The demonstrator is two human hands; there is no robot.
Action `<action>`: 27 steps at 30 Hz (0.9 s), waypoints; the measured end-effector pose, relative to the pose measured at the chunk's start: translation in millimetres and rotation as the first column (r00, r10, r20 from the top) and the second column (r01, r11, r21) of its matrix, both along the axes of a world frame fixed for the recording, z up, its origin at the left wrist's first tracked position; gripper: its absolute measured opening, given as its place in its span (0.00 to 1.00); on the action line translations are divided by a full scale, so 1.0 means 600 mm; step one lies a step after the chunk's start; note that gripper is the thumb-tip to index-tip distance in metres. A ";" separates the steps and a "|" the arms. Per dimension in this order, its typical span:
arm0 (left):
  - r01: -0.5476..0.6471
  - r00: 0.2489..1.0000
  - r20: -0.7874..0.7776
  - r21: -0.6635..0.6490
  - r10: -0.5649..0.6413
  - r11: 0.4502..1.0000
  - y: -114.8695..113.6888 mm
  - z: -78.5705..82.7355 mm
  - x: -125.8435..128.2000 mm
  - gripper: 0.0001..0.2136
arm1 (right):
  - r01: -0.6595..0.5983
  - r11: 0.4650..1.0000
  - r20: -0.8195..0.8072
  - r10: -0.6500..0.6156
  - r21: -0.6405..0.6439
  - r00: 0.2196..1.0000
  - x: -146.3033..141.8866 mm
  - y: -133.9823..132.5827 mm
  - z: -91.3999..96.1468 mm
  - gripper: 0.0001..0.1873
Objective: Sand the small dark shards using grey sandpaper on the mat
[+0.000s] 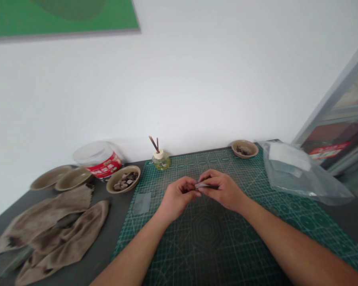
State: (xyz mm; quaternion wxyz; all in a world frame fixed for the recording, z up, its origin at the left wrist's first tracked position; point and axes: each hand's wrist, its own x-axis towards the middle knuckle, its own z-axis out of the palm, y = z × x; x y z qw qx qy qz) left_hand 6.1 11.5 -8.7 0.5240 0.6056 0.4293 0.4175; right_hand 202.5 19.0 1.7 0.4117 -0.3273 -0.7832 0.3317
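My left hand (177, 198) and my right hand (219, 190) meet above the middle of a green cutting mat (205, 234). Between their fingertips is a small, flat, pale strip (203, 185), perhaps paper or metal. My right fingers pinch most of it, and my left fingertips press its near end. Much of the strip is hidden by my fingers, so its exact shape cannot be seen. A small grey translucent square (142, 203) lies on the mat, left of my left hand.
Left of the mat are a bowl of dark and pale chips (123, 179), two bare bowls (61, 177), a tub with a red label (99, 159) and stained cloths (50, 234). A reed diffuser jar (161, 160), a far bowl (244, 148) and a plastic bag (298, 174) sit beyond.
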 end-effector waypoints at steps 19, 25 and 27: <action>0.024 0.999 0.025 0.001 -0.024 1.000 -0.003 0.004 0.001 0.10 | -0.031 0.999 -0.006 0.031 -0.029 1.000 0.001 -0.006 0.005 0.08; 0.062 0.998 0.016 -0.008 -0.062 0.998 -0.004 0.005 -0.001 0.09 | 0.014 1.000 -0.001 -0.014 0.020 1.000 0.004 -0.005 0.009 0.07; 0.071 0.997 0.000 -0.001 -0.071 0.997 -0.004 0.004 -0.002 0.08 | -0.004 1.000 0.009 0.003 0.024 1.000 0.004 -0.005 0.008 0.08</action>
